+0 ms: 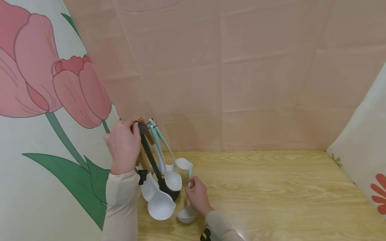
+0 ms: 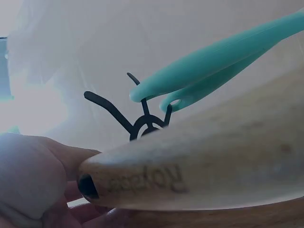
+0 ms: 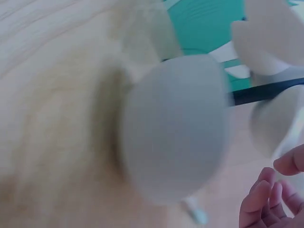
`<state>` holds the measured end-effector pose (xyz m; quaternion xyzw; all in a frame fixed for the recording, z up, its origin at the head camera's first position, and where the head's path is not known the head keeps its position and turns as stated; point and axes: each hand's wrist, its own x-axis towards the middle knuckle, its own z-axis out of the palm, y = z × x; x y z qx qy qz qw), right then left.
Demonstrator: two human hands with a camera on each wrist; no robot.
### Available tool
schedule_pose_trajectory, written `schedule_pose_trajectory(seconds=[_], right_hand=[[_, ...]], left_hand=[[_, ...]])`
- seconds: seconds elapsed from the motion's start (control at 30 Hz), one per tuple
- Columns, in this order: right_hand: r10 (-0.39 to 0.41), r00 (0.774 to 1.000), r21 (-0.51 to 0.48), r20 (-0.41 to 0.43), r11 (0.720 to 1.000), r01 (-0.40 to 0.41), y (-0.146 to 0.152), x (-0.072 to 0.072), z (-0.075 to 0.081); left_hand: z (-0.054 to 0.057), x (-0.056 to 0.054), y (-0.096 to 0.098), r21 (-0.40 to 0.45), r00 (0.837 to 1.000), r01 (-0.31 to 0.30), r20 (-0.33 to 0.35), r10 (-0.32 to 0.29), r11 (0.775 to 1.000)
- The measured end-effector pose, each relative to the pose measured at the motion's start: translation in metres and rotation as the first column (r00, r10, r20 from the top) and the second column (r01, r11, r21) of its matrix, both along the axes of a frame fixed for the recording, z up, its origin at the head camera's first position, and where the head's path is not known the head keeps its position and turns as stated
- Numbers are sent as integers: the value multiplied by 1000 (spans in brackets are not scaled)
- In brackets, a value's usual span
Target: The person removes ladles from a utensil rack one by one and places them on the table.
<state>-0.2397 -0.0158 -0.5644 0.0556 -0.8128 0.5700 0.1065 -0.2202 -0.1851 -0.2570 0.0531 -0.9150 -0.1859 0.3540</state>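
My left hand [image 1: 123, 145] is at the top of a utensil rack [image 1: 143, 129], gripping it among its black hooks [image 2: 147, 111]. In the left wrist view a wooden handle [image 2: 199, 166] partly covers those fingers. Two turquoise-handled utensils [image 1: 156, 134] hang from the hooks. Below them hang a large white ladle [image 1: 161, 206] and a black utensil [image 1: 147, 150]. A ladle with a turquoise handle tip [image 1: 190, 170] rests on the table, its white bowl [image 3: 175, 128] close to the right wrist camera. Over its handle, my right hand [image 1: 199, 195] has relaxed fingers [image 3: 256, 202] with a gap to the thumb.
Pale wood-grain table [image 1: 271, 194] stretches to the right of the rack. A pinkish-brown cloth [image 1: 241, 83] hangs behind it. Close on the left stands a panel with printed tulips [image 1: 78, 87]; a white cloth with red flowers [image 1: 371, 150] borders the right.
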Motion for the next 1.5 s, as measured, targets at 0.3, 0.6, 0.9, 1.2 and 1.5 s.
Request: schedule_pose_trajectory(seconds=[0.3, 0.6, 0.9, 1.2, 1.5], right_hand=[[159, 983, 45, -88, 987, -155, -6, 6, 50], [331, 935, 104, -130, 942, -319, -13, 12, 79], [416, 904, 77, -95, 909, -410, -21, 10, 91], [520, 851, -25, -69, 852, -523, -25, 8, 96], [541, 841, -65, -13, 839, -541, -23, 6, 96]], left_hand=[[2, -1, 1, 0, 1000, 11, 7, -11, 1000], [2, -1, -1, 35, 998, 55, 10, -55, 998], [2, -2, -2, 88, 995, 97, 11, -98, 991], [-1, -3, -1, 23, 997, 72, -2, -72, 997], [-5, -4, 0, 12, 998, 57, -19, -56, 998]])
